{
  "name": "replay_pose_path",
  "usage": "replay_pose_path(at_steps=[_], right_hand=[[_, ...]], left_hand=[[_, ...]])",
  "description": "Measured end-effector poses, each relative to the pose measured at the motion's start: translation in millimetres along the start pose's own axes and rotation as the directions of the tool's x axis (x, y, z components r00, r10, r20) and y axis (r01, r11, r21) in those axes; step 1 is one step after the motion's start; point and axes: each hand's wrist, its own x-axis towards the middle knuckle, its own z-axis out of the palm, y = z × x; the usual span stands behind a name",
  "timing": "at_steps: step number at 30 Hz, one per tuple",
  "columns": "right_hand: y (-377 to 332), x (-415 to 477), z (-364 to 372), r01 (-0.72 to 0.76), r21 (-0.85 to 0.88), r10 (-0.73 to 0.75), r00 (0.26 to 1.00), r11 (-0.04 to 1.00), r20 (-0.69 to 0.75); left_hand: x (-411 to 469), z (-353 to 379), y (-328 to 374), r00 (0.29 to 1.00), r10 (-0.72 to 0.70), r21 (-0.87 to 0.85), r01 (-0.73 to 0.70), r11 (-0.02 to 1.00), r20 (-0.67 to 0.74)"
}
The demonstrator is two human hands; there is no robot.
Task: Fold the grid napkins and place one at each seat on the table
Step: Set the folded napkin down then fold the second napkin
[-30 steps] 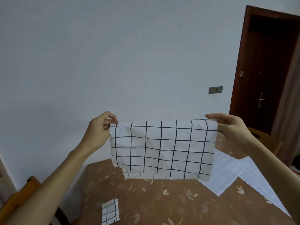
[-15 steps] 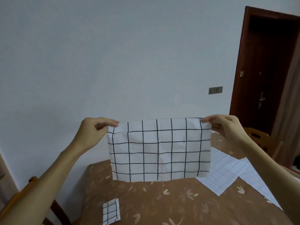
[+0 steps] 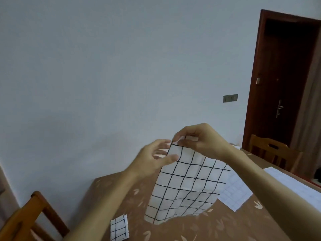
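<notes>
On my feed the counter (image 3: 225,226) is covered in brown cloth with a pale leaf print and stands against a plain grey-white wall (image 3: 121,66). A dark wooden door (image 3: 286,75) is at the far right, with a switch plate (image 3: 230,98) on the wall beside it. The right hand (image 3: 199,140) is raised over the counter with its fingers curled in a tight pinch on the top of the napkin (image 3: 187,185). The napkin hangs from that pinch doubled over, and its lower edge reaches down to the counter; I can't tell whether it touches. The left hand (image 3: 156,157) is wide, its fingers spread and fairly straight, with the thumb tip against the napkin's left edge just below the pinch. A folded napkin (image 3: 119,230) lies flat near the counter's left edge, well apart from the hanging one. Pale finer-grid sheets (image 3: 234,192) lie spread on the counter to the right, partly hidden behind the napkin and my right forearm. A left chair (image 3: 26,220) stands at the near corner, and a right chair (image 3: 272,150) at the far side by the door.
</notes>
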Motion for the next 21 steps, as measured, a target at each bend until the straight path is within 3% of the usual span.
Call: replay_pose_path(at_steps=[3,8,13,15,17,19,21], right_hand=[[-7.6,4.8,0.4,0.021,-0.047,-0.022,0.999,0.999,-0.032],[1.4,-5.2,-11.3,-0.015,-0.148,-0.011,0.985,0.989,-0.174],[43.5,-39.7,-13.0,-0.285,-0.104,0.219,0.884,0.953,-0.414],[52.6,-55.5,-11.0,-0.381,0.083,0.384,0.85,0.921,-0.361],[59.0,-69.5,-5.7,-0.475,0.203,0.512,0.834,0.856,-0.208],[68.2,-79.0,2.6,-0.531,0.235,0.561,0.823,0.814,-0.085],[77.3,-81.8,11.4,-0.498,0.327,0.533,0.846,0.803,-0.02]], left_hand=[[0.2,35.2,-8.4,0.999,-0.041,-0.065,0.042,0.997,0.013],[7.7,55.1,-16.9,0.984,-0.076,-0.159,0.05,0.986,-0.162],[13.1,33.2,-10.8,0.959,-0.109,-0.263,0.038,0.964,-0.261],[12.4,21.4,-9.2,0.953,-0.118,-0.31,0.027,0.95,-0.28],[12.3,10.9,-8.2,0.952,-0.123,-0.349,0.018,0.937,-0.281],[12.6,3.6,-7.6,0.956,-0.125,-0.369,0.018,0.929,-0.267],[13.8,-1.2,-8.7,0.953,-0.128,-0.371,0.017,0.929,-0.275]])
